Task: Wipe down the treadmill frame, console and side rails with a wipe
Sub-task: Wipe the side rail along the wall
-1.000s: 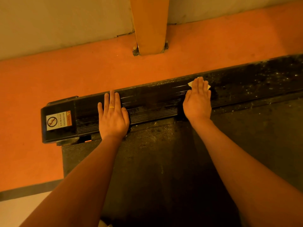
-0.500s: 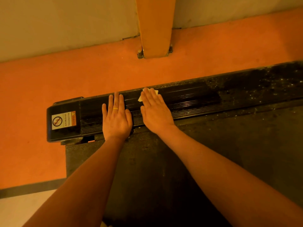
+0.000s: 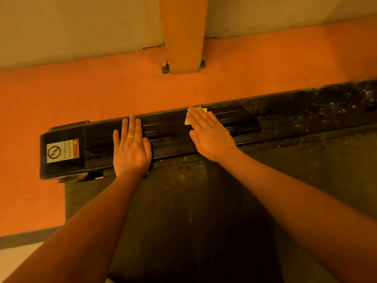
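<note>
**Wipe pinned flat on the rail, dirt lies off to the right**

Head view, the only cam. R side first: right hand is down on the side rail, palm flat, fingers straight and pressed close together, pressing the wipe onto the ribbed top. No pinch, no curl. The wipe is nearly all hidden under those fingers; only pale corners peek out at the far edge and on the thumb side.

Left hand lies flat on the same rail, fingers straight and a little spread, thumb out, ring showing. It holds nothing, looks like a brace. It sits nearer the rail's end cap w/ the warning sticker; a short gap of rail separates the two hands.

Key relation: the rail's long axis runs L to R across the frame, climbing slightly to the right, btwn the orange floor and the belt. Rail around the hands looks dark and clean-ish; pale specks crowd the stretch well right of the right hand. So, my read, the next stroke runs along that axis, rightward, away from the left hand. Right hand is the nearer one, and it has the wipe. Post stands clear beyond the rail.
</note>
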Demonstrator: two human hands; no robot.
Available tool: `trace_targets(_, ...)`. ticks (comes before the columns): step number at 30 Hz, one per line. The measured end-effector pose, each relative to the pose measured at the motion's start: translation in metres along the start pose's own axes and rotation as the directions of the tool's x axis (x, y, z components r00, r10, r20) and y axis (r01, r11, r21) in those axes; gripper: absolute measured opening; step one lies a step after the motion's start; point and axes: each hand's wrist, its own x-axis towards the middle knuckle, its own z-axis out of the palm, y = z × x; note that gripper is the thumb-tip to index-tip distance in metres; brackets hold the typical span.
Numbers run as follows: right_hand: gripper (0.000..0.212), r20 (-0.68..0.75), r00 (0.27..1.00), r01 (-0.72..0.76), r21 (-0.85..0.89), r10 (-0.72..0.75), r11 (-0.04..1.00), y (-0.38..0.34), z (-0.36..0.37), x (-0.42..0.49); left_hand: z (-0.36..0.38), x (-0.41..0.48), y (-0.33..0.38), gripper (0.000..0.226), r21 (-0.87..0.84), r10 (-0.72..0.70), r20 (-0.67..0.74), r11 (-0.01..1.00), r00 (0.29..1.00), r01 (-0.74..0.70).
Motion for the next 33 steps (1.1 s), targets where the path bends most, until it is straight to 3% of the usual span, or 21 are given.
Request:
trace_targets(5, 0.060, -0.002, 0.989, -0.147, -0.047, 0.147, 0.988, 0.063, -0.012, -0.014, 0.000, 0.000, 0.000, 0.064, 0.009, 0.003, 0.001, 1.000, 1.000, -0.003)
trace_targets(8, 0.060, 0.016, 0.989, -0.148, -0.008, 0.148, 0.989, 0.066, -0.010, -0.022, -0.001, -0.001, 0.000, 0.065, 0.013, -0.002, 0.005, 1.000, 1.000, 0.002)
trace_targets(13, 0.064, 0.052, 0.998, -0.018, -0.015, 0.019, 1.000, 0.060, 0.000, -0.071, 0.001, -0.001, -0.001, 0.065, 0.020, 0.007, 0.002, 1.000, 1.000, -0.007)
trace_targets(22, 0.062, 0.020, 0.989, -0.143, 0.000, 0.143, 0.990, 0.074, -0.016, -0.020, -0.001, -0.001, 0.001, 0.065, 0.019, 0.007, -0.001, 1.000, 1.000, -0.006)
trace_targets(27, 0.063, 0.092, 0.994, -0.050, -0.006, 0.050, 0.999, 0.061, -0.002, -0.078, -0.002, 0.000, 0.003, 0.065, 0.034, -0.003, 0.034, 0.999, 0.999, 0.001)
trace_targets(33, 0.063, 0.204, 0.977, 0.074, -0.032, -0.066, 0.997, 0.082, -0.015, -0.094, -0.016, 0.004, 0.011, 0.062, 0.128, -0.038, 0.197, 0.992, 0.980, 0.013)
